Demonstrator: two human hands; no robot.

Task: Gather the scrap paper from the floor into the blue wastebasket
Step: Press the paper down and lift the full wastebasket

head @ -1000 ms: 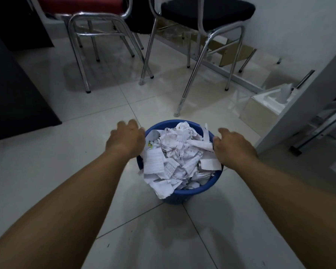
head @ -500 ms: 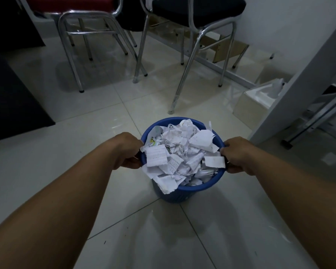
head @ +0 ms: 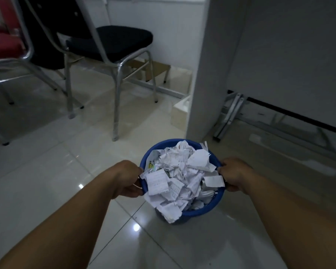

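- Only one view here, a wide-angle cam sitting on the person's head, looking forward and angling down at the floor (head: 47, 191).
- It's riding pretty close: both forearms are coming in from the bottom corners, and the left hand (head: 124, 179) and right hand (head: 235, 174) are sitting just below frame centre on either side of the blue wastebasket (head: 202, 210).
- It's looking down into the basket from above, so the scrap paper (head: 180, 177) is showing.
- The upper part is reaching out to a black chair (head: 113, 41) and a white panel (head: 206, 65), bending a bit from the lens.
- No second view is sharing anything.
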